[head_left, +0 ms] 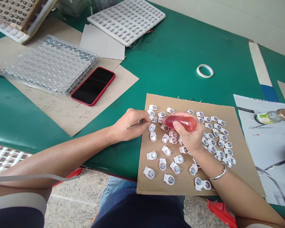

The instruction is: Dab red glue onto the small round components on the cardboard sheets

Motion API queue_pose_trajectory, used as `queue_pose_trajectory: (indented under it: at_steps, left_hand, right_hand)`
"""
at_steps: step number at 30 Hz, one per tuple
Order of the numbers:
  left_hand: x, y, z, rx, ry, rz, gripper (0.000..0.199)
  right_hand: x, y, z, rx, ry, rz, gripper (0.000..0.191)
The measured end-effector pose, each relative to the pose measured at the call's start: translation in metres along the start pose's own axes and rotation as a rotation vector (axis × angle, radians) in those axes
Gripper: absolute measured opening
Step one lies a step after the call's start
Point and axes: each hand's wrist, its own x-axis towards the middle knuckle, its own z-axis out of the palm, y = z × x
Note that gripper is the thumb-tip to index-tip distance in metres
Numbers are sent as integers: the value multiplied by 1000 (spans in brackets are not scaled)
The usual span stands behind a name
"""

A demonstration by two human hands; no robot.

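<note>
Round metal discs on white tabs (162, 164) lie in loose rows on brown cardboard (147, 186), at the near edge of a green table (171, 57). The left hand (130, 125) pinches a slim metal tool (136, 125) near the cardboard's far-left discs. The right hand's (190, 136) fingers wrap a red squeeze bottle (182, 123), nozzle leftward. Farther left lies a red-cased phone (93, 86).

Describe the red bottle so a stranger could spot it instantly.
On the green table, find the brown cardboard sheet dotted with small round parts on white tabs. Over its far half, the right hand grips the bottle, its narrow tip pointing toward the left hand. Its red body sets it apart from the gold-lidded jar farther right.
</note>
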Motion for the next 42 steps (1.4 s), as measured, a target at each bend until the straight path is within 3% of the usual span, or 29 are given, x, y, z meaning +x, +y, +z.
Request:
queue_pose_trajectory:
  at_steps: [8,26,32,42]
  left_hand:
    - [-1,-1,0,-8,3,12,7]
    - [0,-2,1,11,11,31,8]
    - [0,-2,1,11,7,28,7]
    - [-1,-3,0,27,-2,35,7]
  right_hand:
    - [1,-2,0,-14,0,-62,20]
    - [1,-4,1,5,-7,-46,18]
    - [0,-5,-2,19,-64,-30,21]
    - [2,-3,0,16,-31,-45,17]
